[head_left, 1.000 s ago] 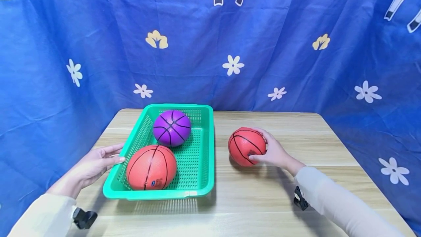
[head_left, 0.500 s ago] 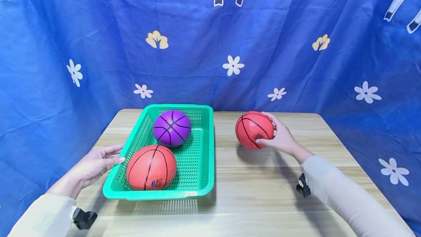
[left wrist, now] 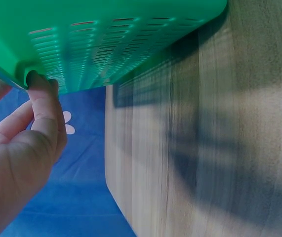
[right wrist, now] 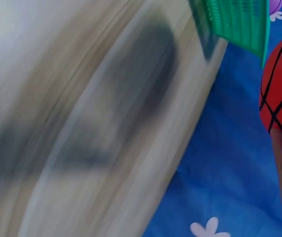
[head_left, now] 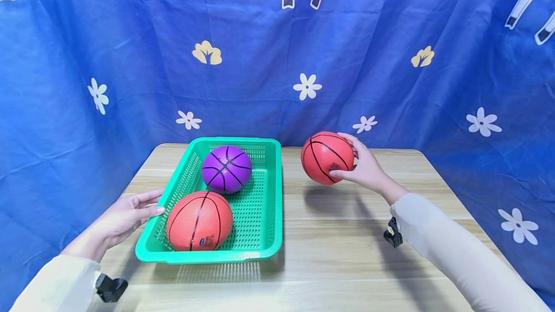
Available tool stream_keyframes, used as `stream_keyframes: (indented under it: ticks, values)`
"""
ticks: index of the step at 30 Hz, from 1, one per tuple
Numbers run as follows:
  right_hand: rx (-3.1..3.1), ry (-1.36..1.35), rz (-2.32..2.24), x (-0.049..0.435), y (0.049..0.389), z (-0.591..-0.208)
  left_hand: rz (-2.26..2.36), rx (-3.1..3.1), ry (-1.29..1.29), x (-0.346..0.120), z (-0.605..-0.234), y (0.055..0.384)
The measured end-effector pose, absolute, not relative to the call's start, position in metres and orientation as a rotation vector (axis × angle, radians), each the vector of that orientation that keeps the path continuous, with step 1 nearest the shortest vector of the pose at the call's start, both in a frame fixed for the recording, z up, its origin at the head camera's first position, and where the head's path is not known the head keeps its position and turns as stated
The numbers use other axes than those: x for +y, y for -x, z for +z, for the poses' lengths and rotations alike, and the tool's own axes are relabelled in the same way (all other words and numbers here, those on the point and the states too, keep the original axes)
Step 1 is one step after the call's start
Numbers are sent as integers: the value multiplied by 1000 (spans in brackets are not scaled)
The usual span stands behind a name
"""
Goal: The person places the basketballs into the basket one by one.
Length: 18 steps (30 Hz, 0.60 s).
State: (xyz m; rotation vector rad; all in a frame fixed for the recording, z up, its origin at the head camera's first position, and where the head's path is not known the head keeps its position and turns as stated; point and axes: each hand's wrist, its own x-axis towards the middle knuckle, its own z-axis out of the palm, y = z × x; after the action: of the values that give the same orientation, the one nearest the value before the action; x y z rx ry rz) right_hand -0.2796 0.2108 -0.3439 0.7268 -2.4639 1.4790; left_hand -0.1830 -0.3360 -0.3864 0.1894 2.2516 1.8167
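My right hand (head_left: 364, 166) grips a small red basketball (head_left: 326, 158) from its right side, thumb in front and fingers over the back. The ball hangs above the table, its shadow below it. At the left, my left hand (head_left: 125, 218) holds the rim of a green plastic basket (head_left: 274, 196). In the left wrist view its fingers (left wrist: 44, 101) hook under the rim. Inside the basket lie a purple basketball (head_left: 226, 169) at the back and an orange-red basketball (head_left: 199, 221) at the front left, close against each other. The right wrist view shows the held ball only in part.
The light wooden table (head_left: 329, 264) carries the basket on its left half. A blue curtain (head_left: 260, 61) with flowers and animal legs hangs behind and at both sides. The basket's right side has bare mesh floor (head_left: 251, 215) beside the balls.
My right hand has lifted the red basketball off the table and away toward the back, first drifting right, then back left. My left hand, the basket and its balls have stayed put.
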Motion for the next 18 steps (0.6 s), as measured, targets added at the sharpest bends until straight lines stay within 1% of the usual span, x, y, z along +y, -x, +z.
stream_keyframes:
  ticks: [10, 18]
  values:
    - [-2435, -850, 1590, 176, 283, -334, 1839, 2232, -196, -335, -386, 183]
    - [-2469, -924, 1580, 144, 278, -330, 1845, 2223, -194, -335, -386, 183]
